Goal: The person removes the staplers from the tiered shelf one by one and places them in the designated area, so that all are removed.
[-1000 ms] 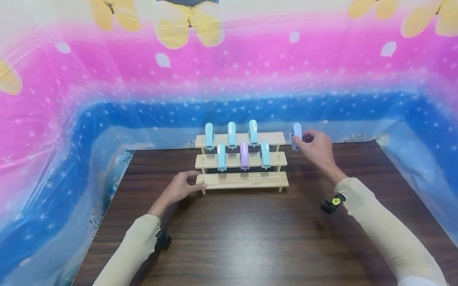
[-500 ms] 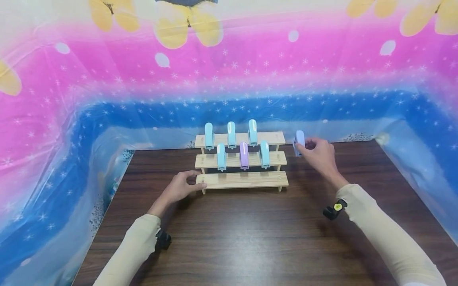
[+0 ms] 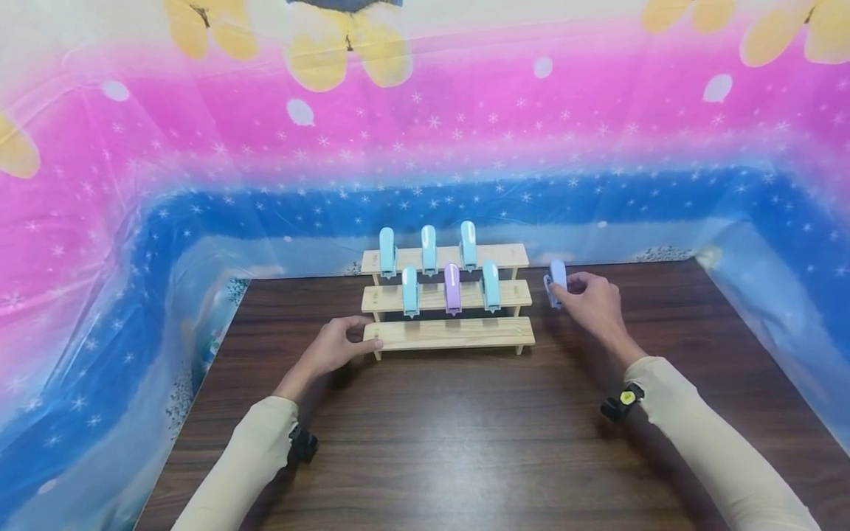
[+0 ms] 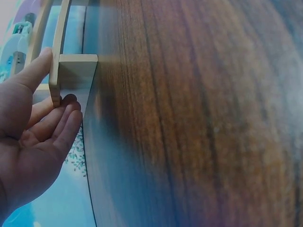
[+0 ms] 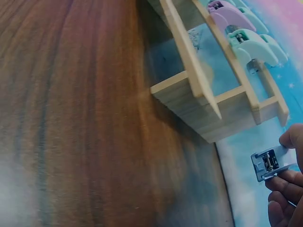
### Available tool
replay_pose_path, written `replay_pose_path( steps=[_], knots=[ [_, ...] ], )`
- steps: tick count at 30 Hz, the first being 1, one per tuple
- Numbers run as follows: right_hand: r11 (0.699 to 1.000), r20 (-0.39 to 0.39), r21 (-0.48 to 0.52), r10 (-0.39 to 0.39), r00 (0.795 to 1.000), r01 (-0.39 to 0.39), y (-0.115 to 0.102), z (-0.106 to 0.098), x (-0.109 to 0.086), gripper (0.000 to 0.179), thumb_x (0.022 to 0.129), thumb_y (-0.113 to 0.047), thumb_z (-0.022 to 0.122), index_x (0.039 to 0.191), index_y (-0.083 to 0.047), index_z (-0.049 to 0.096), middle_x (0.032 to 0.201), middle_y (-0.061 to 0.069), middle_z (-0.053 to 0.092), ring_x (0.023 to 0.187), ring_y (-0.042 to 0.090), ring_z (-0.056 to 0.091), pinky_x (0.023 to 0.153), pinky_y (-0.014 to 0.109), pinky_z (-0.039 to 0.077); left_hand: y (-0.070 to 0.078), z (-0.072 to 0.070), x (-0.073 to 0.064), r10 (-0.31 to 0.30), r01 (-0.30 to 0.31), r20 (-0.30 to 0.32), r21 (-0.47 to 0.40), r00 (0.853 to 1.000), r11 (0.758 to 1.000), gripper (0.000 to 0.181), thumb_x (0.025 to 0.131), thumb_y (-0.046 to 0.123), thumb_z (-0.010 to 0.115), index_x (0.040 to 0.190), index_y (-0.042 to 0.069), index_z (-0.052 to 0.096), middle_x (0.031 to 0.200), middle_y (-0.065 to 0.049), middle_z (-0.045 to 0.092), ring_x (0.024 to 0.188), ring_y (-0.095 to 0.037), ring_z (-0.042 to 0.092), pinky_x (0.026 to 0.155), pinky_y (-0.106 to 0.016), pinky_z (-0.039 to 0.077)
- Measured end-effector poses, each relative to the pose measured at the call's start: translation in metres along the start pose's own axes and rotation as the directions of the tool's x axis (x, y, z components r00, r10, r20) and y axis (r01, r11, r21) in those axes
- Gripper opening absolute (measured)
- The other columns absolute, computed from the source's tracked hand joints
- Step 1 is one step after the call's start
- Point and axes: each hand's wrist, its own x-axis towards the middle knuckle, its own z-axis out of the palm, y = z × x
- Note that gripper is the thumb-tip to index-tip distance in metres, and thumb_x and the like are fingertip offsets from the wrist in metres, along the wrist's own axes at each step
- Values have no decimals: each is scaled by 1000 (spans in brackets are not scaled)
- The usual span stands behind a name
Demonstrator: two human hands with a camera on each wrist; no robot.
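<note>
My right hand pinches a pale periwinkle stapler between thumb and fingers, off the right end of a three-tier wooden display stand. In the right wrist view the front end of this stapler faces the camera. My left hand grips the left end of the lowest shelf, thumb on top; the left wrist view has its fingers on the underside of that plank. Three light-blue staplers stand on the top shelf. On the middle shelf a purple stapler stands between two light-blue staplers.
The stand is near the back edge of a dark wood-grain table. Behind and beside the table hangs a pink and blue cloth with snowflakes and yellow butterflies. The lowest shelf carries no stapler.
My right hand has come down and slightly toward me with the periwinkle stapler, from top-shelf level to about middle-shelf level in the head view. The left hand holds still on the stand.
</note>
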Motion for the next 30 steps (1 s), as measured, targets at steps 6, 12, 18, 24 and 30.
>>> replay_pose_path(
  steps=[6, 12, 18, 24, 30],
  knots=[
    [1000, 8, 2, 15, 1000, -15, 8, 7, -5, 54, 93, -45, 71, 118, 3, 70, 104, 21, 74, 87, 32, 67, 68, 33, 50, 0, 0, 0, -5, 5, -4, -10, 1000, 1000, 60, 93, 39, 77, 138, 3, 61, 131, -17, 66, 109, -25, 67, 86, -43, 56],
    [1000, 8, 4, 23, 1000, -23, 17, 13, -11, 54, 94, -44, 71, 120, 3, 70, 107, 22, 73, 91, 33, 67, 72, 35, 51, -1, 0, 0, -1, 1, -1, -14, 1000, 1000, 60, 93, 39, 77, 138, 3, 62, 131, -17, 66, 105, -23, 67, 85, -41, 56],
    [1000, 15, -8, 26, 1000, -26, 26, 19, -15, 52, 93, -44, 72, 118, 3, 71, 105, 21, 74, 84, 30, 66, 67, 33, 49, 0, 0, 0, -4, 4, -2, -1, 1000, 1000, 61, 92, 39, 78, 138, 2, 62, 135, -18, 64, 111, -25, 65, 91, -46, 54],
    [999, 15, -24, 22, 1000, -21, 33, 24, -18, 53, 93, -45, 72, 118, 2, 71, 102, 20, 75, 83, 29, 66, 66, 32, 48, 0, 0, 0, -3, 3, -3, 4, 1000, 1000, 60, 93, 39, 77, 137, 3, 62, 135, -18, 64, 114, -27, 65, 93, -48, 54],
    [1000, 13, -29, 11, 1000, -11, 36, 27, -20, 51, 93, -44, 73, 115, 1, 73, 98, 19, 75, 78, 28, 64, 64, 32, 47, 1, 1, 0, -8, 8, -5, 7, 1000, 1000, 59, 93, 39, 77, 137, 3, 63, 134, -18, 65, 113, -27, 66, 91, -47, 55]
  ],
)
